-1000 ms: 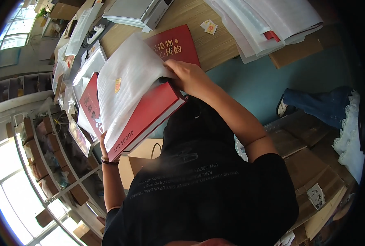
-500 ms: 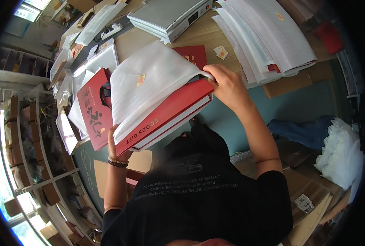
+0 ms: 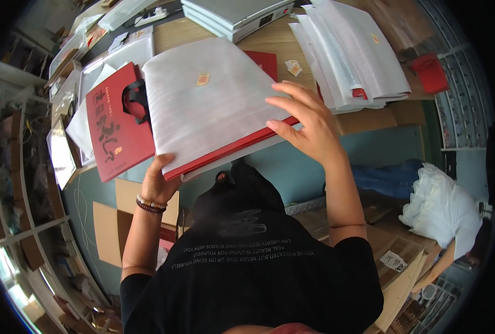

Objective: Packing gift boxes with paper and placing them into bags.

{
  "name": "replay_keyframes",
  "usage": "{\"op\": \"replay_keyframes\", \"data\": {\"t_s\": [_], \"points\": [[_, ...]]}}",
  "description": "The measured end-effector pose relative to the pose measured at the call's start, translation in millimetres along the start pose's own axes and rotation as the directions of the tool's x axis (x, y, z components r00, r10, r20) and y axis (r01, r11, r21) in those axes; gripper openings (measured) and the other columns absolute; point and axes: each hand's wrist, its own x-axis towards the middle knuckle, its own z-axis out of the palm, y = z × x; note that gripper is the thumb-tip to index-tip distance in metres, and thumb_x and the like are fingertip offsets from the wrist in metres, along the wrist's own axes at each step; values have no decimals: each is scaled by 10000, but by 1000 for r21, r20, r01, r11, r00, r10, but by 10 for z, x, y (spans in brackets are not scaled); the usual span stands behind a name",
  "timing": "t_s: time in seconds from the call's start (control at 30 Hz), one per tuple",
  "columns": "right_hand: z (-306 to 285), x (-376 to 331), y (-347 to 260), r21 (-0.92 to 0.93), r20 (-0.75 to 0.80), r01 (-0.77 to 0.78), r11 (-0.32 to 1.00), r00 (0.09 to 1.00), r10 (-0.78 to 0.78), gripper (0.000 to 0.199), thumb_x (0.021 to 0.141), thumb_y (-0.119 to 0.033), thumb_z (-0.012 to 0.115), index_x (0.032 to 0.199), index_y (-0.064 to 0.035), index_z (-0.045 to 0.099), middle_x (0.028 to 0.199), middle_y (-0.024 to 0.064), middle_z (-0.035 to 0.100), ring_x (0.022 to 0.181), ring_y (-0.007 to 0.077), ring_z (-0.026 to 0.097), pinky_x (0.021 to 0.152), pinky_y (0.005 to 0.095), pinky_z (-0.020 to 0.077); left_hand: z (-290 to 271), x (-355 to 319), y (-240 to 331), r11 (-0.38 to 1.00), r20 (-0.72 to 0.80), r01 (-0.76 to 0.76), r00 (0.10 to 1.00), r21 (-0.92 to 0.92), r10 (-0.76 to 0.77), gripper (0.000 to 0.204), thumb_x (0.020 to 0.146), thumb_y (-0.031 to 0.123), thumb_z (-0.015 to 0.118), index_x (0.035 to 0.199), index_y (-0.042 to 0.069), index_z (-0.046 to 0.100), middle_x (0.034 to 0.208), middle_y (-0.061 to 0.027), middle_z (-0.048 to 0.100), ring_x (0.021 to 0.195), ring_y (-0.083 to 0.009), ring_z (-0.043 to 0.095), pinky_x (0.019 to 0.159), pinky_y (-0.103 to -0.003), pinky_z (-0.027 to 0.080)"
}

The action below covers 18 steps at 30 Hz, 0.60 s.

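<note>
A red gift box (image 3: 233, 146) lies in a white cloth sleeve (image 3: 208, 106) with a small orange-gold sticker (image 3: 203, 79) on top. Only a strip of red along its near edge shows. My left hand (image 3: 161, 181) grips the near left corner, thumb on top and the other fingers underneath, mostly hidden. Over the right end, my right hand (image 3: 308, 122) is open with spread fingers, holding nothing; I cannot tell whether the fingertips touch the sleeve. Left of the box lies a red gift bag (image 3: 111, 142) with black handles (image 3: 136, 100). Another red piece (image 3: 265, 62) shows behind the sleeve.
White-sleeved boxes (image 3: 364, 61) are stacked at the table's right. Loose stickers (image 3: 293, 68) lie nearby, and a grey machine (image 3: 236, 19) stands at the back. An open cardboard box (image 3: 109, 234) sits below left. Another person in white (image 3: 447, 195) is at far right.
My right hand has let go of the sleeve's right corner and spread its fingers. The sleeve now lies flatter, covering more of the red box. My left hand keeps its hold.
</note>
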Motion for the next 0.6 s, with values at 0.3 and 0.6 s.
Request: {"op": "replay_keyframes", "data": {"t_s": [0.3, 0.6], "points": [[1090, -723, 822, 602, 761, -798, -25, 564, 319, 996, 709, -314, 719, 1447, -78, 92, 1454, 140, 230, 1342, 245, 226, 1067, 374, 241, -611, 208, -220, 994, -25, 65, 998, 89, -63, 698, 808, 376, 623, 1345, 38, 331, 1340, -129, 418, 1197, -294, 454, 1002, -420, 374], [-336, -524, 622, 741, 594, -648, 173, 754, 280, 862, 760, -238, 681, 1424, -19, 177, 1391, 155, 344, 1292, 232, 321, 1059, 344, 258, 56, 95, -413, 896, -68, -11, 997, 444, 46, 848, 731, 344, 699, 1335, -68, 270, 1237, -221, 470, 1112, -325, 507, 919, -397, 444]]}}
